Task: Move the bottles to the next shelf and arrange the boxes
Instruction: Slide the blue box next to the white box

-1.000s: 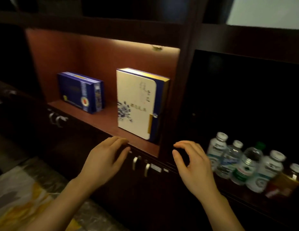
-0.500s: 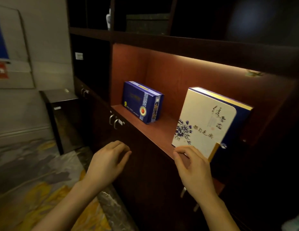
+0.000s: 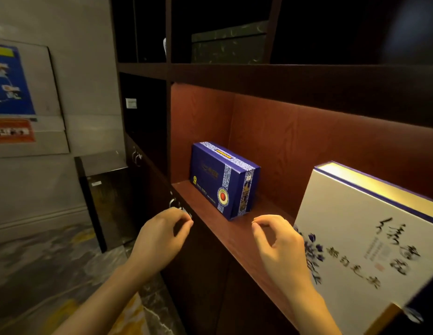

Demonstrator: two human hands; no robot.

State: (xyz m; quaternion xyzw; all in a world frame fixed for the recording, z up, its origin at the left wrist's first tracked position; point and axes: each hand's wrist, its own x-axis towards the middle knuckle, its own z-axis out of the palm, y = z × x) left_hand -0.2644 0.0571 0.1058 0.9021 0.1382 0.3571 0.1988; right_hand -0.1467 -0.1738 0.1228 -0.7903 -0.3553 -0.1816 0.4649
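A small blue box point(image 3: 222, 181) stands upright at the left end of the lit reddish shelf point(image 3: 237, 234). A large white box with blue flowers and black calligraphy point(image 3: 370, 247) stands on the same shelf at the right, close to me. My left hand point(image 3: 159, 240) hovers in front of the shelf's front edge, fingers loosely curled, holding nothing. My right hand point(image 3: 280, 245) hovers over the shelf between the two boxes, just left of the white box, fingers apart and empty. No bottles are in view.
Dark cabinet doors with metal handles point(image 3: 174, 205) sit below the shelf. A dark shelf board point(image 3: 259, 73) runs above, with a dark patterned box point(image 3: 227, 48) on it. A low dark stand point(image 3: 106, 197) and a wall poster point(image 3: 12, 81) are at left.
My view has swung left and closer to the lit shelf; the bottles at the right have left the view. Both hands moved left with it, towards the blue box, still empty.
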